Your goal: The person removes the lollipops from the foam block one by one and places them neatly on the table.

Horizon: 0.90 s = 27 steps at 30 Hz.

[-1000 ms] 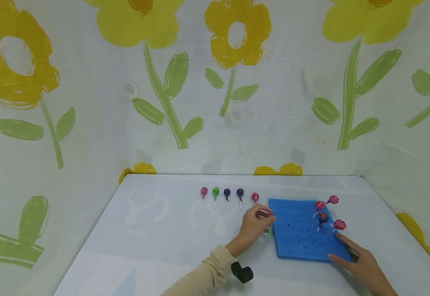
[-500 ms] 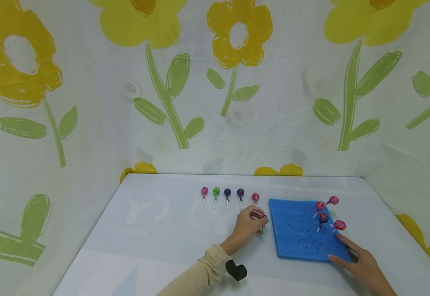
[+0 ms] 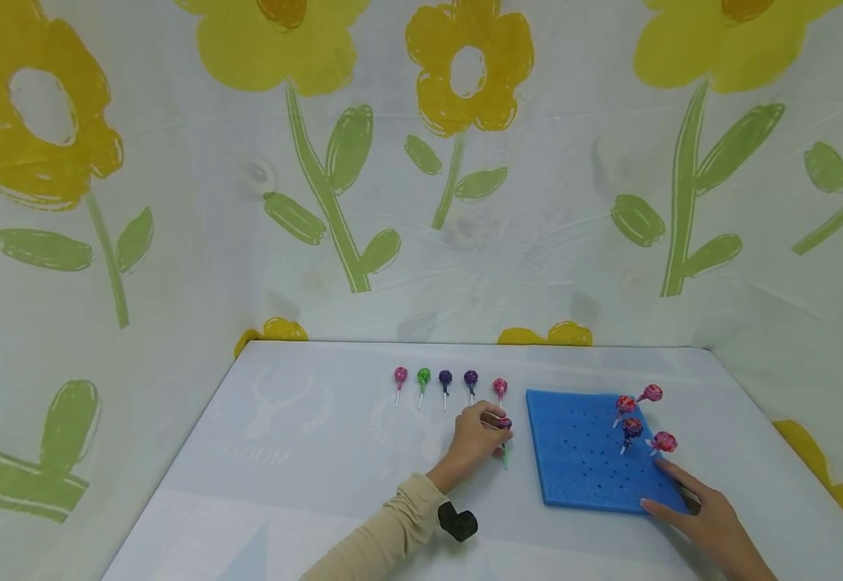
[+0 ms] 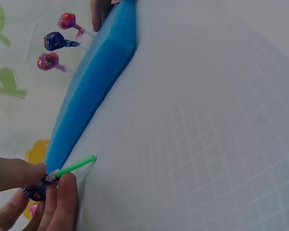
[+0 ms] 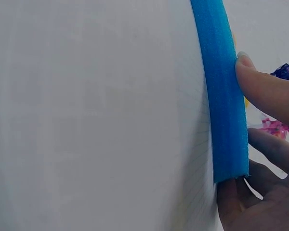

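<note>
My left hand pinches a lollipop in a dark wrapper, left of the blue foam board. In the left wrist view its green stick points away from the fingers, its end free. The wrapped head is partly hidden by the fingers. At the board's near right corner my right hand holds on, thumb on its edge and fingers around the corner. Several lollipops stand by their sticks in the board's right part, leaning various ways.
A row of lollipops lies on the white table behind my left hand: a pink one, a green one, two purple ones and another pink one. Small holes dot the board. Flower-printed cloth walls the table.
My left hand has moved left, away from the board, carrying the lollipop with the green stick. My right hand and the board have stayed put.
</note>
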Motion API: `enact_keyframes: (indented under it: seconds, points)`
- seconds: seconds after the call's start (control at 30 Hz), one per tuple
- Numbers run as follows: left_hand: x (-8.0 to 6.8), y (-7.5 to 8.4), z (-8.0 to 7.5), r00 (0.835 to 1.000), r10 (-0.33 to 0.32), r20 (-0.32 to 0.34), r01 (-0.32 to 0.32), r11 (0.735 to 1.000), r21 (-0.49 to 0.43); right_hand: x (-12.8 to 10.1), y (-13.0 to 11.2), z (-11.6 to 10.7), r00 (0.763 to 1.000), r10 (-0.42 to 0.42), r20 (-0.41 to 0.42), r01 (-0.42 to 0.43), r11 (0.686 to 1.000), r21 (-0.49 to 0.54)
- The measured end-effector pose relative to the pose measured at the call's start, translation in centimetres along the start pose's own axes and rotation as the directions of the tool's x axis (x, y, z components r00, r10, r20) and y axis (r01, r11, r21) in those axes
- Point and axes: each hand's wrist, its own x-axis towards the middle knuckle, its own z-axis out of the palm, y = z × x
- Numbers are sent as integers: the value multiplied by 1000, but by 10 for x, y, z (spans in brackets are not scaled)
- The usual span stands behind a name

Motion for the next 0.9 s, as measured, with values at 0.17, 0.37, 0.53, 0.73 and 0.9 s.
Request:
enact_keyframes:
  seconds: [0.17, 0.37, 0.53, 0.73, 0.9]
  points:
    - [3, -2, 0, 1000, 5, -3, -5, 1000, 19, 0, 0, -1, 1000, -12, 0, 12, 1000, 18]
    - [5, -4, 2, 1000, -7, -12, 8, 998, 68, -2, 0, -2, 1000, -24, -1, 24, 999, 23]
    - [6, -5, 2, 1000, 2, -23, 0, 996, 89, -2, -3, -2, 999, -34, -9, 34, 999, 15]
    - [3, -4, 3, 999, 35, -24, -32, 993, 117, -1, -3, -2, 1000, -18, -2, 18, 1000, 6]
    - [2, -9, 6, 998, 47, -40, -43, 993, 112, 1, 4, 0, 1000, -5, 3, 5, 1000, -9]
